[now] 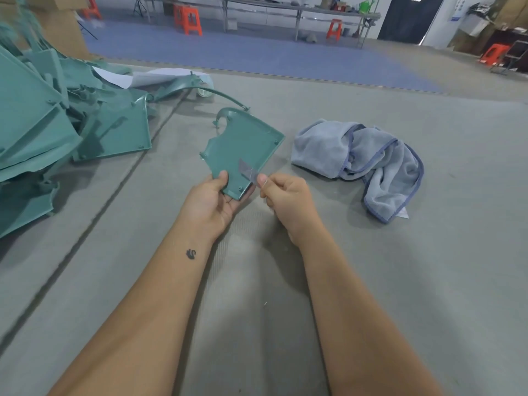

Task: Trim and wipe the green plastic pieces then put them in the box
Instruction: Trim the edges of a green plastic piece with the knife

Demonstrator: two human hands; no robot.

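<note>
Held above the grey bench (371, 281): a green plastic piece (243, 150), its near corner pinched in the left hand (213, 201), thumb on top and fingers beneath. Right hand (285, 201) curled tight on a small blade (246, 170) laid against the piece's near edge. To the left, a pile of green pieces (57, 124); to the right, a crumpled blue cloth (363, 161).
</note>
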